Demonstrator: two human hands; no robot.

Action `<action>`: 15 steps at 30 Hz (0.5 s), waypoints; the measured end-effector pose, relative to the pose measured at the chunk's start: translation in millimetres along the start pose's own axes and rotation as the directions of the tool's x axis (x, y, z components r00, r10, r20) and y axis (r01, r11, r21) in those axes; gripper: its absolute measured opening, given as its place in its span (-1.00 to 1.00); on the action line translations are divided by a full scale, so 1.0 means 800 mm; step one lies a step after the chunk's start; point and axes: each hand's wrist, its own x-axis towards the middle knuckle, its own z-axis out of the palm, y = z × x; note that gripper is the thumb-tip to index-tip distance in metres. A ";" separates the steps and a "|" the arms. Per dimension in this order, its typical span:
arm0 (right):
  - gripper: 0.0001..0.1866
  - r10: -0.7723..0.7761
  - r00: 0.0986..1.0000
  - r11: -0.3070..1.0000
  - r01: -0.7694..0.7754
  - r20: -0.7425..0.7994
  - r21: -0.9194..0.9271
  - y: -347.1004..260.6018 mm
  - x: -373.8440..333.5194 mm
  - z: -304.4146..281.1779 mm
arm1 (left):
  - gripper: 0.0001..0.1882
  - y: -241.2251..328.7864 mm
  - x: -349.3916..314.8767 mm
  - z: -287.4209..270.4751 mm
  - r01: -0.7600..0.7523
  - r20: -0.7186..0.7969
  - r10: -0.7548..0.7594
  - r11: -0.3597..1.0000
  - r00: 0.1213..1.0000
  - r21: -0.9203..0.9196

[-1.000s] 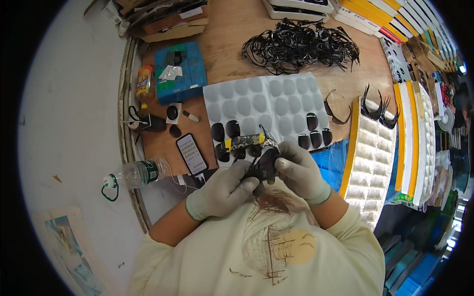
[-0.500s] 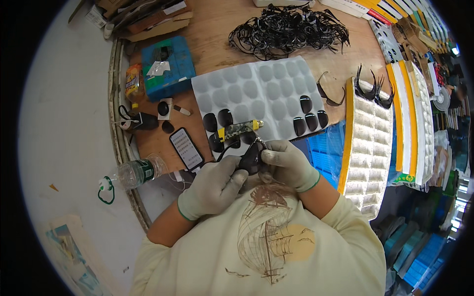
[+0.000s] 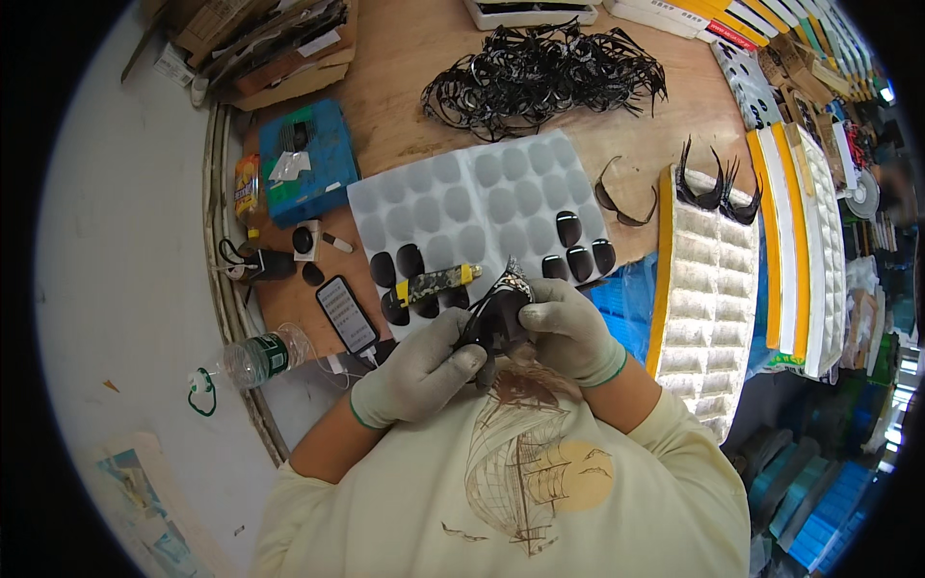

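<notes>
Close to my chest I hold a pair of dark sunglasses (image 3: 502,318) in both gloved hands. My left hand (image 3: 429,374) is closed on the left side, its thumb along the lower edge. My right hand (image 3: 568,332) pinches the other side near the patterned temple. Just beyond lies a grey lens tray (image 3: 462,217) with rounded hollows. Loose dark lenses sit in it, a few at its left and a few more, such as one lens (image 3: 568,229), at its right. A yellow and camouflage-patterned knife-like tool (image 3: 434,285) rests across the tray's near left part.
A tangled heap of black frames (image 3: 549,82) lies at the back. At the left are a blue box (image 3: 306,164), a phone (image 3: 347,313) and a plastic bottle (image 3: 255,358). One pair of glasses (image 3: 624,197) lies right of the tray, beside a white compartment tray (image 3: 703,299).
The sunglasses have been turned so that more of the dark lens and the patterned temple shows. Both hands stay on them. The whole table view has shifted slightly left.
</notes>
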 end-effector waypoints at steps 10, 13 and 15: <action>-0.76 0.108 0.980 0.979 -0.074 0.169 -0.192 -0.022 0.014 -0.026 | -0.67 0.028 -0.009 0.001 0.060 -0.191 -0.006 0.959 0.982 0.276; -0.73 0.098 0.957 0.995 -0.089 0.272 -0.048 -0.032 0.019 -0.025 | -0.67 0.035 -0.003 0.001 0.068 -0.169 -0.048 0.991 0.984 0.118; -0.71 0.093 0.950 0.995 -0.081 0.297 -0.050 -0.044 0.021 -0.021 | -0.67 0.032 0.005 -0.004 0.021 -0.113 -0.013 0.998 0.994 0.067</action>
